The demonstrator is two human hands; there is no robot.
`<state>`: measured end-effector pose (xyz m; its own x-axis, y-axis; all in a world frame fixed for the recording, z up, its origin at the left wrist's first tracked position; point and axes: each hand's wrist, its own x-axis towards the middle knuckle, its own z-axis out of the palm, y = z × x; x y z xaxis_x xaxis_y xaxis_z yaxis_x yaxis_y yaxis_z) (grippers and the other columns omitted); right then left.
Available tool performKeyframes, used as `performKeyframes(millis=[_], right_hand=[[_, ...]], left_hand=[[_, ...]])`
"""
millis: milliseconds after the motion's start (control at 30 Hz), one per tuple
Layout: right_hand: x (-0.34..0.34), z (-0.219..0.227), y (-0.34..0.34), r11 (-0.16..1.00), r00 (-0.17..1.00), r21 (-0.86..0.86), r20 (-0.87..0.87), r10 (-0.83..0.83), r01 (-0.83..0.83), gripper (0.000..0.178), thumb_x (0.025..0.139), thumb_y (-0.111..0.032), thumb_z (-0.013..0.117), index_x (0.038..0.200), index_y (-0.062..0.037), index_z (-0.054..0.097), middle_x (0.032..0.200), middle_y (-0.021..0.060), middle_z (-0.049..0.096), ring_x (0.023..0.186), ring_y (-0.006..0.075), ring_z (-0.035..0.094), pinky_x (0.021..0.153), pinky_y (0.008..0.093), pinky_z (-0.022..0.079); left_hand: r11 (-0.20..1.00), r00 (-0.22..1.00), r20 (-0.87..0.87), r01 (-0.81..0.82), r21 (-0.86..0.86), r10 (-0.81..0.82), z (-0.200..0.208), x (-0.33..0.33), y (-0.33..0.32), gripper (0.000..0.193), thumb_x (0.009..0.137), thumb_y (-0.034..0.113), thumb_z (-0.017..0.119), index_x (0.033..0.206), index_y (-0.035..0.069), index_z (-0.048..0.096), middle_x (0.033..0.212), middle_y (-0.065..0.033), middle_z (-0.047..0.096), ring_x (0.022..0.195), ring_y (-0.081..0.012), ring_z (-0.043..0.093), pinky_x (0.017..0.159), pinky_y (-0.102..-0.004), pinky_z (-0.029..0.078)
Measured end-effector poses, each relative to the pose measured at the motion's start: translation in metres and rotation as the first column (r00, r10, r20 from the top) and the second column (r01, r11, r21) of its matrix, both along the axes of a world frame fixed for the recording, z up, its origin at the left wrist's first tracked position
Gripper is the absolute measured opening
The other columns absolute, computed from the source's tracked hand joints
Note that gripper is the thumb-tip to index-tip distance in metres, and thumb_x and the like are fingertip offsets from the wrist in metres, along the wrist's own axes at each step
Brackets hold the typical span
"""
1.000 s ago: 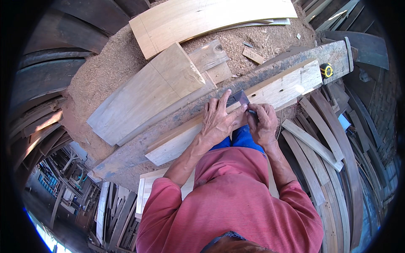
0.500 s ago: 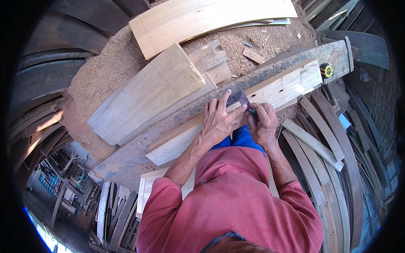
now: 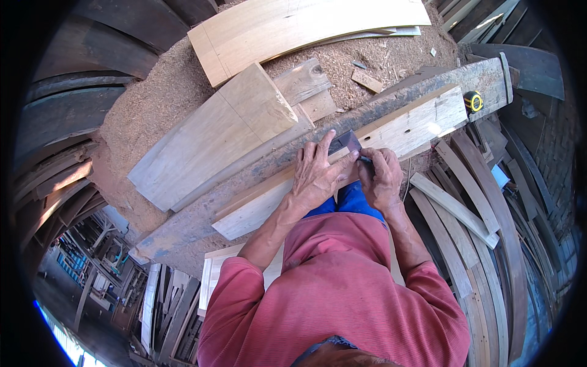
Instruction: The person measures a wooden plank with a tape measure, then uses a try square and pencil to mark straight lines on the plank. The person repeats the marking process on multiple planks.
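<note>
A pale wooden beam (image 3: 422, 122) lies aslant along the bench in front of me. Across its upper edge sits a dark, flat, square-cornered tool (image 3: 347, 142), perhaps a small square. My left hand (image 3: 315, 177) grips this tool against the wood, its index finger and thumb around it. Close by on the right, my right hand (image 3: 382, 177) is closed in a pinch at the tool's near corner. Between its fingertips shows a thin dark thing, mostly hidden, whose kind I cannot make out.
A yellow and black tape measure (image 3: 472, 101) rests by the beam's right end. Beyond the bench edge (image 3: 183, 223), a curved plank (image 3: 306, 27) and a wide board (image 3: 214, 134) lie over sawdust (image 3: 140, 116). Curved timber strips (image 3: 458, 238) are stacked to my right.
</note>
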<state>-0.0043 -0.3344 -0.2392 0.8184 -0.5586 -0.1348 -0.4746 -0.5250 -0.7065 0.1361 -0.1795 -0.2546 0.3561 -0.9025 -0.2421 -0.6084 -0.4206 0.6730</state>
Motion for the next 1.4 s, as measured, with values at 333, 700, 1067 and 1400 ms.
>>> performKeyframes(millis=[333, 700, 1067, 1400], right_hand=[[-0.006, 0.003, -0.006, 0.993, 0.996, 0.078, -0.024, -0.086, 0.088, 0.025, 0.091, -0.007, 0.075, 0.116, -0.0049, 0.075, 0.092, 0.0118, 0.064, 0.087, 0.0312, 0.064, 0.075, 0.0439, 0.051], [-0.014, 0.032, -0.030, 0.944, 0.975, 0.292, 0.112, -0.190, 0.151, 0.030, 0.106, -0.022, 0.069, 0.124, 0.0011, 0.076, 0.096, 0.0142, 0.075, 0.088, 0.0253, 0.067, 0.083, 0.0379, 0.054], [-0.047, 0.054, -0.042, 0.978, 0.997, 0.194, 0.010, 0.081, -0.081, 0.015, 0.099, -0.008, 0.063, 0.104, 0.0007, 0.074, 0.087, 0.0146, 0.069, 0.077, 0.0331, 0.061, 0.073, 0.0437, 0.049], [-0.035, 0.050, -0.034, 0.962, 0.992, 0.250, 0.021, -0.122, 0.112, 0.020, 0.100, -0.009, 0.064, 0.112, 0.0007, 0.076, 0.084, 0.0142, 0.067, 0.080, 0.0302, 0.062, 0.076, 0.0425, 0.050]], left_hand=[[1.000, 1.000, 0.007, 0.020, 0.005, -0.020, 0.002, 0.002, -0.001, 0.075, 0.077, 0.019, 0.093, 0.145, 0.042, 0.070, 0.158, -0.0183, 0.046, 0.118, -0.0374, 0.052, 0.101, -0.0509, 0.047], [1.000, 0.999, 0.027, 0.019, 0.001, -0.019, 0.004, 0.004, -0.004, 0.069, 0.079, 0.024, 0.091, 0.143, 0.043, 0.071, 0.153, -0.0192, 0.051, 0.115, -0.0380, 0.054, 0.102, -0.0501, 0.048], [0.999, 1.000, 0.025, 0.011, 0.040, -0.012, 0.006, 0.000, -0.005, 0.066, 0.079, 0.026, 0.091, 0.141, 0.041, 0.073, 0.153, -0.0187, 0.052, 0.123, -0.0395, 0.054, 0.107, -0.0518, 0.047], [0.999, 0.999, 0.030, 0.029, 0.021, -0.030, 0.008, 0.003, -0.005, 0.061, 0.082, 0.026, 0.089, 0.139, 0.041, 0.074, 0.151, -0.0199, 0.052, 0.121, -0.0394, 0.053, 0.103, -0.0528, 0.045]])
